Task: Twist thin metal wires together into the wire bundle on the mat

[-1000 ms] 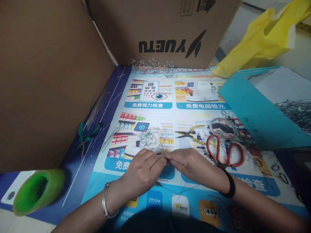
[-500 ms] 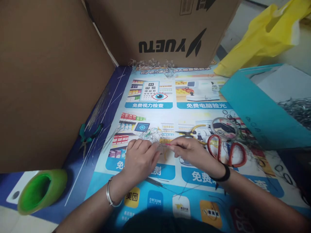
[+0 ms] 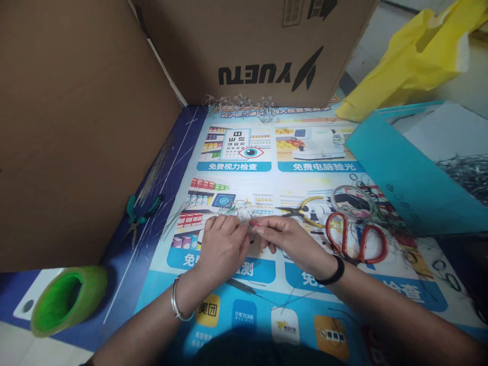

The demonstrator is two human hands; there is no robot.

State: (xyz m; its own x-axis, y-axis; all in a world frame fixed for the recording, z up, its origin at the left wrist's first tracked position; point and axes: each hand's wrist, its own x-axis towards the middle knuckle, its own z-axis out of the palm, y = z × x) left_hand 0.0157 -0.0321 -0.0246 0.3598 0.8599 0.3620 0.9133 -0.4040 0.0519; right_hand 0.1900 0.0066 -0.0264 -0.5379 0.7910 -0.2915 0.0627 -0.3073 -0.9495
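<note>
My left hand (image 3: 224, 243), with a silver bangle at the wrist, is closed around a tangle of thin wire (image 3: 242, 209) that sticks out above the fingers. Close beside it, my right hand (image 3: 287, 238) pinches a small pinkish-red piece (image 3: 254, 222) between thumb and forefinger; its kind is too small to make out. The fingertips of both hands nearly meet, hiding part of the wire. Just beyond the right hand lie yellow-handled pliers (image 3: 310, 207), and to its right are red-handled scissors (image 3: 356, 241).
Cardboard panels (image 3: 244, 46) stand at the back and left. Teal-handled pliers (image 3: 137, 216) and loose wires (image 3: 154, 175) lie at left, near a tape roll (image 3: 68, 302). Right are a clear ring-shaped roll (image 3: 353, 201), a teal box (image 3: 412, 178) of wire, and a yellow bag (image 3: 412, 66).
My right hand has shifted left with the pinkish-red piece, closer to my left hand. The left hand stays at nearly the same place.
</note>
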